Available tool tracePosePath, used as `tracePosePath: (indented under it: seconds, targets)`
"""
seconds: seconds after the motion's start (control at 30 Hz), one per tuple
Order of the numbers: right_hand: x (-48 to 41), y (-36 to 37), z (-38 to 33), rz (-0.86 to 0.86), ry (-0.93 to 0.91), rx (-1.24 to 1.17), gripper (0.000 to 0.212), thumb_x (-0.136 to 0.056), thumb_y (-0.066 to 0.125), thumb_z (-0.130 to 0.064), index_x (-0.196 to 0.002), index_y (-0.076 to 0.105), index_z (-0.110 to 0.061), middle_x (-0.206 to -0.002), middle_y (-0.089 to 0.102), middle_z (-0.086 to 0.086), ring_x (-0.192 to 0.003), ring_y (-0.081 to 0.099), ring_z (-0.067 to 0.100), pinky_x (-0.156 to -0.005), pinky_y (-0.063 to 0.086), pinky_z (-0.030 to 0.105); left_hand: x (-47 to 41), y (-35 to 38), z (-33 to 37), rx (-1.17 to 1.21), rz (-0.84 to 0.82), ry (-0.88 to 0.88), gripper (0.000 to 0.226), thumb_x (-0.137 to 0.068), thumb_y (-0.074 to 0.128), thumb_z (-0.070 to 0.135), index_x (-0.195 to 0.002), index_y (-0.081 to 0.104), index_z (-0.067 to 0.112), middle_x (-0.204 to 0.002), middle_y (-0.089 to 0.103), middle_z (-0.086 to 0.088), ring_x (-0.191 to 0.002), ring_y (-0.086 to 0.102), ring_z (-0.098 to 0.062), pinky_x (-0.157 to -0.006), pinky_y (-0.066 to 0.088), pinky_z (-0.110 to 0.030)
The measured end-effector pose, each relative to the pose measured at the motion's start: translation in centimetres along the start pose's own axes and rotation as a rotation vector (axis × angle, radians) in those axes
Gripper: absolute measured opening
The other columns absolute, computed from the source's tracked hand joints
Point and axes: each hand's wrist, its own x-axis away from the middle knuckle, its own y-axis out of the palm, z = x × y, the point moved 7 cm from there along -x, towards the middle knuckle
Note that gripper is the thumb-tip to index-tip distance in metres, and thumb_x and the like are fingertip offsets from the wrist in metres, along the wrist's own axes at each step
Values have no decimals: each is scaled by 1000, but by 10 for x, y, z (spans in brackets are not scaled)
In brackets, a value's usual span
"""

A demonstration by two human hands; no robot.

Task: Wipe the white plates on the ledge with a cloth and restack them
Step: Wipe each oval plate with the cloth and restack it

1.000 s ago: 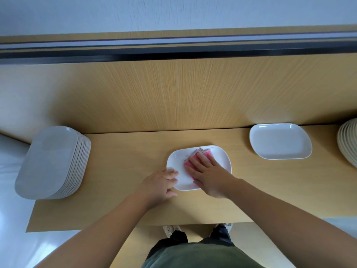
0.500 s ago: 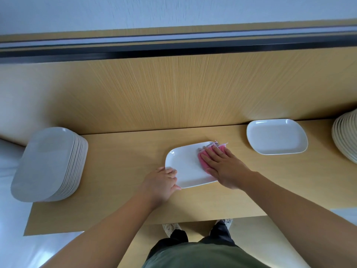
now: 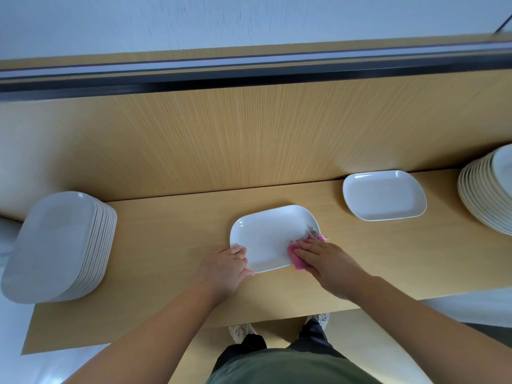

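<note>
Fingers of the right hand [image 3: 329, 261] lie flat and close together, pressing the pink cloth [image 3: 297, 252] onto the lower right rim of the plate [image 3: 268, 236] at centre frame. The left hand [image 3: 224, 266] curls its fingers over the plate's lower left edge, thumb tucked beneath the rim, pinning it to the wooden ledge [image 3: 166, 231].

Risk from here: the cloth sits right at the plate's edge, partly over it, so a hard push there could tip or skid the plate if the left hand's hold slackens. The plate also lies fairly near the ledge's front edge, so a slide toward the bottom of the frame could send it off.

The count: one plate under the cloth, one single plate [image 3: 383, 195] lying alone at right of centre, well apart. One tall stack [image 3: 59, 245] at the left of the frame, overhanging the ledge's end, roughly ten plates by the visible rims. Another stack [image 3: 487, 195] at the right edge, cut off by the frame, number unclear. One cloth.
</note>
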Motion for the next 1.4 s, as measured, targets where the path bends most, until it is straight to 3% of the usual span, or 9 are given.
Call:
tracePosePath:
  seconds: [0.13, 0.23, 0.33, 0.47, 0.57, 0.73, 0.87, 1.2, 1.4]
  targets:
    - [6, -17, -6, 37, -86, -47, 30, -90, 55, -32, -117, 68, -27, -108, 72, -9, -98, 66, 19, -75, 57, 37, -3, 2, 3, -45, 18, 38, 47, -95, 37, 44, -88, 75, 18, -127, 62, 11, -123, 54, -5, -99, 40, -23]
    - [11, -39, -6, 96, -123, -47, 29, -92, 56, -28, -119, 66, -28, -97, 70, -11, -85, 64, 20, -63, 53, 35, 0, 4, 2, -88, 48, 30, 37, -85, 47, 48, -78, 72, 21, -112, 71, 4, -108, 65, -12, -99, 36, -30]
    - [19, -58, -3, 193, -140, -99, 32, -93, 57, -21, -124, 65, -23, -102, 69, -13, -82, 61, 18, -63, 50, 34, 0, 9, 4, -137, 53, 35, 34, -69, 78, 45, -92, 73, 21, -117, 68, -2, -108, 65, -19, -101, 42, -37]
    - [26, -76, -3, 240, -154, -159, 34, -96, 49, -25, -126, 64, -19, -104, 69, -12, -81, 62, 20, -65, 52, 38, 0, 6, 15, -120, 171, 74, 29, -88, 39, 26, -92, 67, 20, -120, 67, -3, -111, 64, -19, -107, 33, -33]
    - [29, -90, 2, 274, -172, -149, 33, -95, 53, -22, -126, 64, -16, -105, 69, -8, -82, 64, 23, -70, 54, 45, -1, -11, 22, -115, 258, 61, 33, -86, 38, 18, -94, 71, 19, -115, 69, -2, -106, 66, -18, -102, 39, -32]
    - [32, -139, 11, 430, -214, -163, 38, -91, 61, -12, -129, 62, -10, -107, 66, -3, -84, 59, 19, -68, 50, 40, -14, -58, 26, 125, 370, -92, 37, -89, 40, 32, -95, 70, 11, -92, 72, -2, -80, 68, -19, -76, 38, -22]
    - [32, -166, 7, 540, -310, -163, 37, -94, 59, -10, -131, 60, -7, -107, 65, -3, -84, 59, 24, -73, 49, 42, -21, -90, 33, 326, 303, -262, 64, -89, 18, 51, -114, 56, 5, -99, 62, -11, -88, 54, -31, -69, 30, -30]
    - [23, -161, -5, 579, -385, -185, 37, -96, 59, -11, -133, 59, -8, -114, 66, -1, -99, 62, 22, -81, 49, 44, 0, -98, 27, 626, 455, -466, 36, -93, 31, 43, -103, 57, 20, -81, 61, -2, -79, 55, -24, -70, 43, -35]
    - [14, -139, -5, 526, -378, -168, 38, -99, 57, -19, -137, 56, -16, -126, 63, -4, -115, 60, 21, -82, 50, 46, 0, -84, 17, 669, 409, -538, 17, -102, 41, 21, -97, 57, 18, -77, 58, 3, -74, 51, -16, -66, 39, -25]
